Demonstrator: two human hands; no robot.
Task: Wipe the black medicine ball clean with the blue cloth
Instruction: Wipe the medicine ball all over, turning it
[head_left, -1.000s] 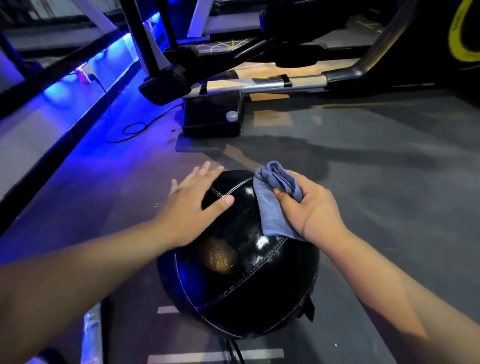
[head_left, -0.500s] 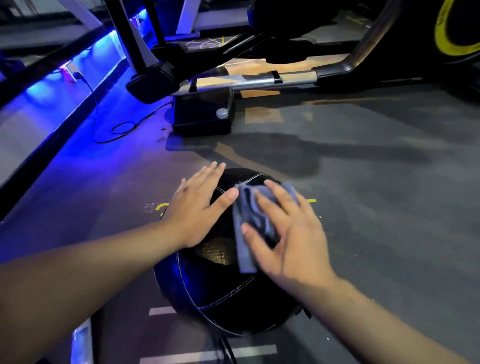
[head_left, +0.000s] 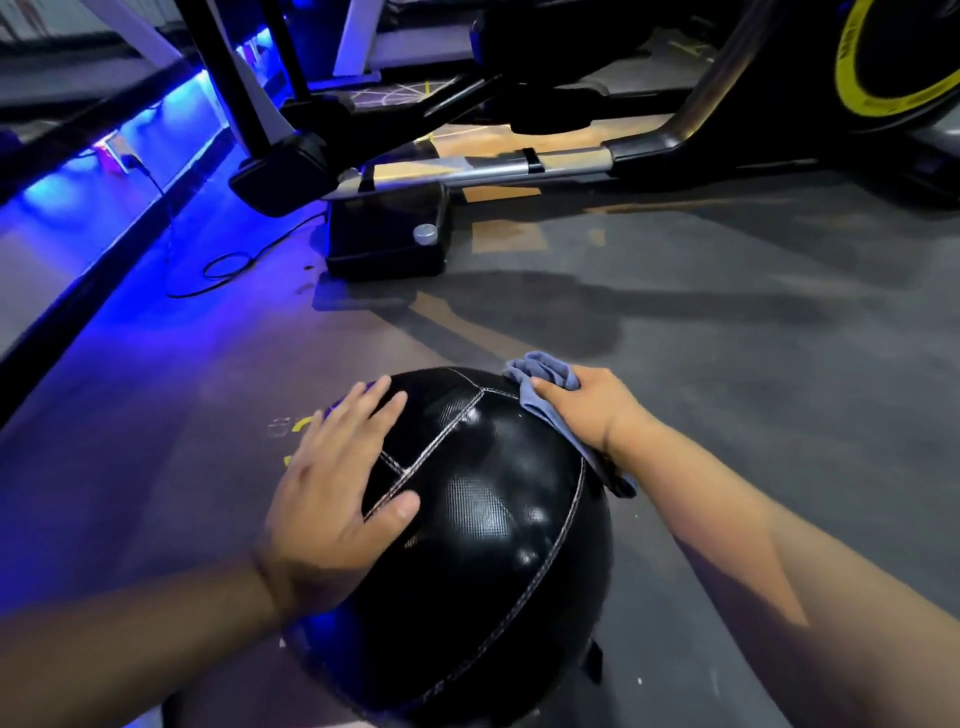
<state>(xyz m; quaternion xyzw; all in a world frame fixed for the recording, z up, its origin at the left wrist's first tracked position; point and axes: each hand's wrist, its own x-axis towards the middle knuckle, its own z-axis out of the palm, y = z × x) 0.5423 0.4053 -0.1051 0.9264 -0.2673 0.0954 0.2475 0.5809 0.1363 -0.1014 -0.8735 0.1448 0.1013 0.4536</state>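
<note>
Black medicine ball (head_left: 483, 519) is sitting on the grey gym floor (head_left: 753, 415), near centre. It is round and glossy, with woven-textured panels joined by pale stitched seams. Left hand (head_left: 337, 493) is lying flat on its near-left side, fingers spread wide, steadying it. Right hand (head_left: 587, 410) is pinching a soft, bunched blue cloth (head_left: 545, 371) against the ball's far-right shoulder. Likely risk: the wiping push could roll the slick ball leftward if the flat palm slips. Farther off, a boxy black exercise machine base (head_left: 387, 239) is standing beside a looped cable (head_left: 228, 265) in blue light.
</note>
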